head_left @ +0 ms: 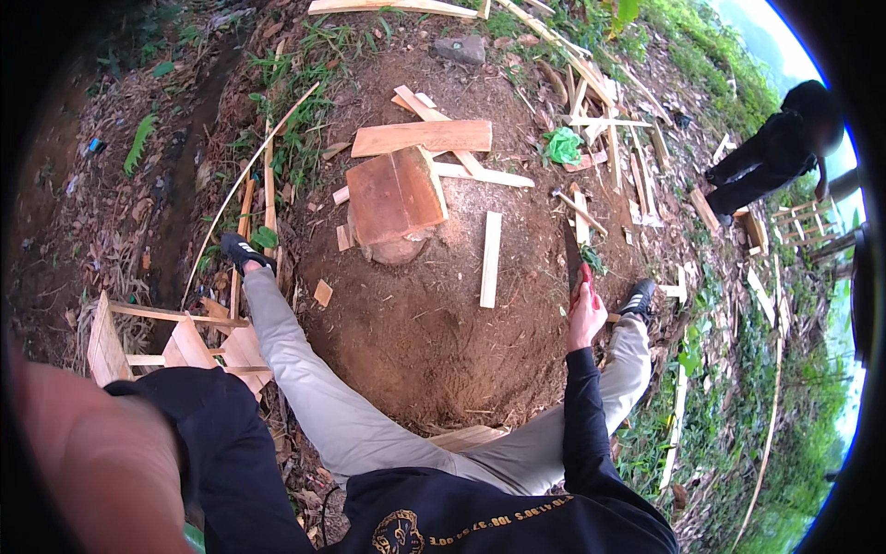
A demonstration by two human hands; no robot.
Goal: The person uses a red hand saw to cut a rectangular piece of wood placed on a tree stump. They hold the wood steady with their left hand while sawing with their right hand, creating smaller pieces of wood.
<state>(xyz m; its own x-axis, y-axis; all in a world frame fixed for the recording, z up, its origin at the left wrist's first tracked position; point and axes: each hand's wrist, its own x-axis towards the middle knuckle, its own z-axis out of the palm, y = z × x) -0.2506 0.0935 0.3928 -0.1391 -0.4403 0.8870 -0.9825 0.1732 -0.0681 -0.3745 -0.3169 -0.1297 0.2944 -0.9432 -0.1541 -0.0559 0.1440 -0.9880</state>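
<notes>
My right hand (585, 319) is closed on the red handle of a tool with a dark blade (572, 254). The blade points away from me, over the dirt, and its exact kind is unclear. My left hand (101, 462) is raised close at the lower left, large and blurred, with its fingers not readable. In front of me a thick wooden block (392, 196) rests on a low stump (399, 250). Beyond the block lie a wide board (423, 138) and crossed narrow pieces. A pale wooden strip (491, 260) lies on the dirt between the block and my right hand.
A hammer (581, 214) lies beyond the blade, near a green plastic bag (562, 146). Scrap planks (609, 120) are scattered at far right, where another person (780, 148) stands. Wooden frames (175, 337) stand at my left. A grey stone (460, 49) sits at the back.
</notes>
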